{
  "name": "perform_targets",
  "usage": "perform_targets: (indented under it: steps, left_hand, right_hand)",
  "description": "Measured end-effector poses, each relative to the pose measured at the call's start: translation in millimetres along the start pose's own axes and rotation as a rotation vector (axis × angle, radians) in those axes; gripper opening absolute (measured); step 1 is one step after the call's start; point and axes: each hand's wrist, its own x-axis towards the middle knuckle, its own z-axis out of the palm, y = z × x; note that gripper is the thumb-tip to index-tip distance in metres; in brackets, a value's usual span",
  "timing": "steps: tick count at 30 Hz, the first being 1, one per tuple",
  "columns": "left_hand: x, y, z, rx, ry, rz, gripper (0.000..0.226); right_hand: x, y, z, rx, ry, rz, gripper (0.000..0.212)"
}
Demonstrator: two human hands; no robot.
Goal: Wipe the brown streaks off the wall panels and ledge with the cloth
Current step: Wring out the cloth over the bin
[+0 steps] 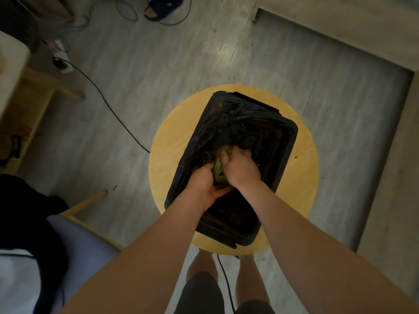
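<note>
A green cloth [219, 169] is bunched between both my hands over a black rectangular bin [285, 141] lined with a black plastic bag. My left hand [204, 185] grips the cloth from below and the left. My right hand [241, 166] curls over its top and right side. Most of the cloth is hidden under my fingers. The bin stands on a round yellow wooden stool [301, 175]. No wall panels or brown streaks show in this view.
A black cable [106, 103] runs over the grey floor to the stool's left. A wooden shelf unit [29, 105] stands at the left edge, a purple chair seat [79, 241] at lower left. A raised grey ledge [340, 32] borders the floor at upper right. Someone's sandalled foot [158, 10] is at the top.
</note>
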Motion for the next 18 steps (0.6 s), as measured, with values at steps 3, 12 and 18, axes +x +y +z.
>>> perform_targets:
  steps: [3,12,18]
  left_hand:
    - [7,1,4,-0.069,0.002,-0.048,0.053]
    - [6,14,1,0.006,-0.039,0.015,0.032]
    - [1,9,4,0.005,-0.022,0.161,0.024]
  right_hand:
    - [-16,-2,1,0.157,-0.014,-0.119,0.047]
    - [-71,-3,7,0.384,0.156,-0.46,0.044]
    - [-26,2,15,0.074,0.319,-0.266,0.053]
